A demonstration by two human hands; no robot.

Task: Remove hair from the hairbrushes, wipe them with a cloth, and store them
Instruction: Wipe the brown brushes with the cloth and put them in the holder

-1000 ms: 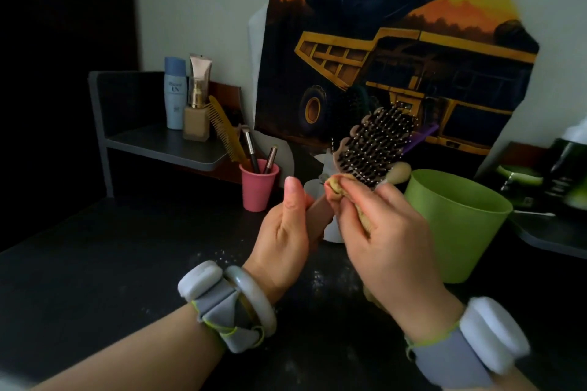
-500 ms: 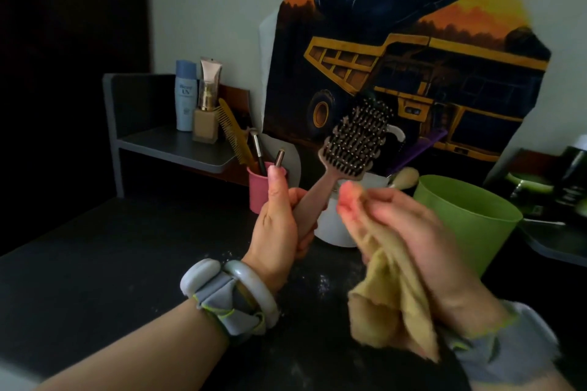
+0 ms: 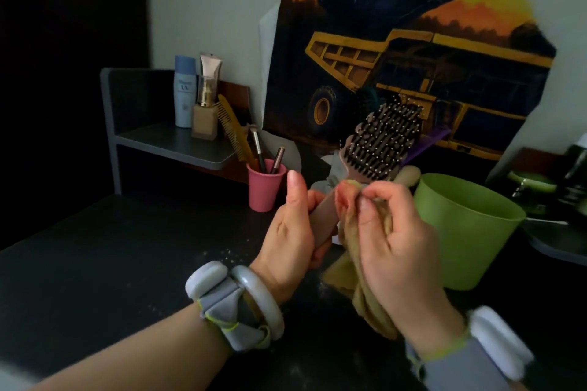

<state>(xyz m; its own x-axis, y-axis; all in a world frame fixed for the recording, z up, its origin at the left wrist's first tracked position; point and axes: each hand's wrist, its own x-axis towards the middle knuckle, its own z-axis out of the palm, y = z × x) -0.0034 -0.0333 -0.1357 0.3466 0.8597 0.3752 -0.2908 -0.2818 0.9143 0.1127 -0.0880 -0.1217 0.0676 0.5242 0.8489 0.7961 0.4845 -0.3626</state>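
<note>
Head view. My left hand [image 3: 293,232], at centre frame, grips the handle of the hairbrush [image 3: 379,141] with the fingers curled round it and the thumb pointing straight up. The brush head tilts toward the upper right, its bristles facing me. My right hand [image 3: 392,238], just right of centre, pinches a yellow cloth [image 3: 370,298] against the neck of the brush, right below the bristles; the rest of the cloth hangs down beneath my palm. Both wrists carry grey strapped bands; the left wrist also carries a pale bangle [image 3: 262,297].

To the right of my right hand stands a green tub [image 3: 470,232] on the dark tabletop [image 3: 111,263]. Behind my hands, mostly hidden, is a white container with a purple handle [image 3: 427,144] and a pale rounded handle leaning out of it. Left of centre, a pink cup [image 3: 265,186] holds a yellow comb [image 3: 233,128] and two makeup brushes. In the upper left, a grey shelf [image 3: 178,144] carries a blue bottle [image 3: 185,90], a tube and a beige pump bottle. A dump-truck picture [image 3: 413,51] fills the upper right wall.
</note>
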